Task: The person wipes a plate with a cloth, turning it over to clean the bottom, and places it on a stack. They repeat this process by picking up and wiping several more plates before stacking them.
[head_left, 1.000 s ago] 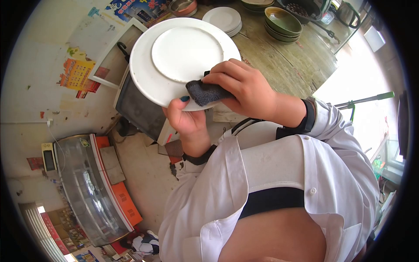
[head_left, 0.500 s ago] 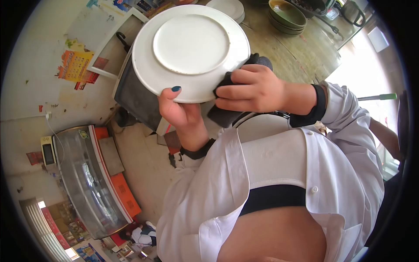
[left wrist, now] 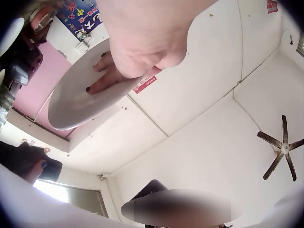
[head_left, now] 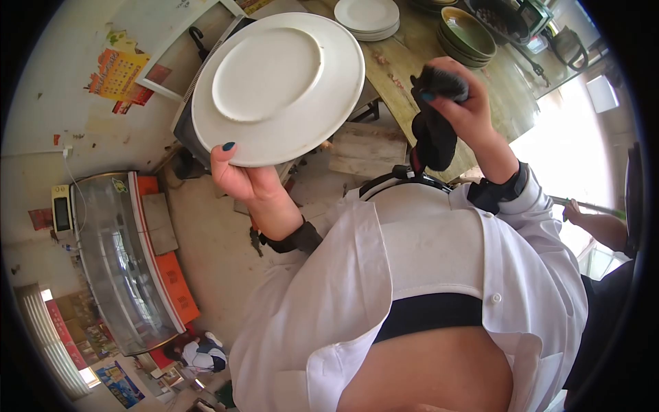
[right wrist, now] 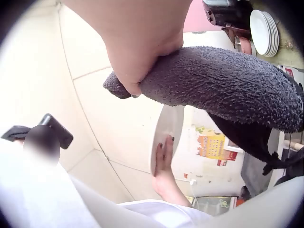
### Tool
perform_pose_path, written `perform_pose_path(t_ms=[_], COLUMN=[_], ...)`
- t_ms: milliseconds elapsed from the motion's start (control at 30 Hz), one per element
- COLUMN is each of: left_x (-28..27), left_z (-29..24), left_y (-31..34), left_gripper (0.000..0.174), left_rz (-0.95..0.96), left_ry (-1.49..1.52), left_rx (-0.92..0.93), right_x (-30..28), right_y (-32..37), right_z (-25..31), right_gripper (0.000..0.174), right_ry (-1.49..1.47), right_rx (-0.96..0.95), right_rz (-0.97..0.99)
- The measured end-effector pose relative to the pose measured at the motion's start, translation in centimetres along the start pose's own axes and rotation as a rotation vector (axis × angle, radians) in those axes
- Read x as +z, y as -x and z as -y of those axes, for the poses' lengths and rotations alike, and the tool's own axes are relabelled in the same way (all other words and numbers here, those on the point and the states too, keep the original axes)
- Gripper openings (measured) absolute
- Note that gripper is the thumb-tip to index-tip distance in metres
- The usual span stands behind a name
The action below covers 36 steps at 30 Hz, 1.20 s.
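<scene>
A large white plate (head_left: 268, 75), its underside with the raised ring facing up, is held by the left hand (head_left: 248, 182) at the near rim. The thumb lies over the rim, and in the left wrist view the fingers (left wrist: 102, 80) spread across the plate's other face. Off to the right, apart from the plate, the right hand (head_left: 470, 103) grips a dark grey fuzzy cloth (head_left: 436, 130) that hangs down from it. In the right wrist view the bunched cloth (right wrist: 223, 85) stretches out from under the hand.
On the wooden table (head_left: 508, 96) are stacked white plates (head_left: 367, 15), green bowls (head_left: 467, 34) and a dark pan (head_left: 504, 20). A glass display case (head_left: 123, 261) stands at the left. Another person's arm (head_left: 597, 226) shows at the right edge.
The right hand, with the cloth, has moved from the plate's rim away to the right. The left hand has brought the plate slightly left and tilted it.
</scene>
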<state>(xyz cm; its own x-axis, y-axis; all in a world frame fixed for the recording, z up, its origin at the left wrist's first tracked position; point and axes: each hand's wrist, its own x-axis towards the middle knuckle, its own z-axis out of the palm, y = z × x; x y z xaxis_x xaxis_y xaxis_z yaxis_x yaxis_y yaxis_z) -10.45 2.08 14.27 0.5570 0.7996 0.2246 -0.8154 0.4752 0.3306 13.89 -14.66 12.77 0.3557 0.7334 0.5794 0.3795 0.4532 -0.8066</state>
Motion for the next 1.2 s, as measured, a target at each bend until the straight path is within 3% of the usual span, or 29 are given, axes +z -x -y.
perform_pose_path(t_ms=[33, 100, 133, 367, 500, 567, 667, 700, 767, 833, 867, 900, 967, 1000, 1033, 1133, 1200], left_x=[-0.3, -0.4, -0.5, -0.9, -0.5, -0.3, 0.4, 0.7, 0.9, 0.9, -1.7, -1.2, 0.2, 0.6, 0.5, 0.0, -0.1], left_z=[0.2, 0.2, 0.5, 1.3, 2.0, 2.4, 3.2, 3.6, 4.2, 4.5, 4.1, 4.1, 3.9, 3.7, 3.5, 3.5, 3.7], left_y=[0.1, 0.4, 0.5, 1.0, 1.2, 1.2, 0.7, 0.3, 0.4, 0.6, 0.8, 0.5, 0.8, 1.0, 1.1, 1.5, 1.8], left_gripper=[0.06, 0.06, 0.06, 0.063, 0.064, 0.064, 0.061, 0.058, 0.055, 0.053, 0.055, 0.055, 0.058, 0.061, 0.061, 0.064, 0.064], left_rz=[0.0, 0.038, 0.078, 0.074, 0.133, 0.168, 0.183, 0.122, 0.055, -0.081, -0.063, -0.048, 0.123, 0.163, 0.163, 0.176, 0.157], left_ry=[0.039, 0.118, 0.202, 0.172, 0.186, 0.173, 0.13, 0.051, -0.029, -0.02, -0.695, -0.688, 0.037, 0.082, 0.082, 0.134, 0.115], left_rx=[-0.022, -0.081, -0.148, -0.225, -0.252, -0.256, -0.19, -0.126, -0.063, -0.092, 0.086, 0.091, -0.163, -0.211, -0.211, -0.256, -0.288], right_x=[-0.1, 0.4, 0.2, 1.2, 2.5, 3.0, 5.0, 5.8, 6.1, 5.5, 4.3, 3.5, 2.5, 1.0, 0.9, -0.2, 0.3], right_y=[0.0, 0.0, -0.5, -1.7, -1.9, -1.7, -0.6, 0.0, 0.0, -0.9, -1.7, -2.4, -3.4, -5.1, -5.1, -6.9, -6.9], right_z=[0.1, 0.2, 0.3, 1.4, 2.9, 3.7, 4.2, 4.2, 3.8, 4.9, 5.9, 6.5, 7.0, 7.1, 6.6, 5.3, 3.8], right_gripper=[0.021, 0.023, 0.024, 0.024, 0.03, 0.03, 0.03, 0.03, 0.032, 0.032, 0.032, 0.033, 0.032, 0.031, 0.027, 0.025, 0.024], right_ry=[0.008, -0.242, -0.196, -0.077, 0.428, 0.467, 0.345, 0.22, 0.104, -0.004, 0.06, 0.129, 0.26, 0.488, 0.487, 0.608, 0.658], right_rx=[0.0, 0.184, 0.228, 0.134, -0.08, -0.037, -0.035, -0.143, -0.143, -0.227, -0.252, -0.285, -0.323, -0.214, -0.281, -0.236, -0.198], right_rz=[0.005, -0.259, -0.305, -0.213, -0.095, -0.055, 0.12, 0.313, 0.474, 0.463, 0.352, 0.243, 0.108, -0.084, -0.096, -0.173, -0.098])
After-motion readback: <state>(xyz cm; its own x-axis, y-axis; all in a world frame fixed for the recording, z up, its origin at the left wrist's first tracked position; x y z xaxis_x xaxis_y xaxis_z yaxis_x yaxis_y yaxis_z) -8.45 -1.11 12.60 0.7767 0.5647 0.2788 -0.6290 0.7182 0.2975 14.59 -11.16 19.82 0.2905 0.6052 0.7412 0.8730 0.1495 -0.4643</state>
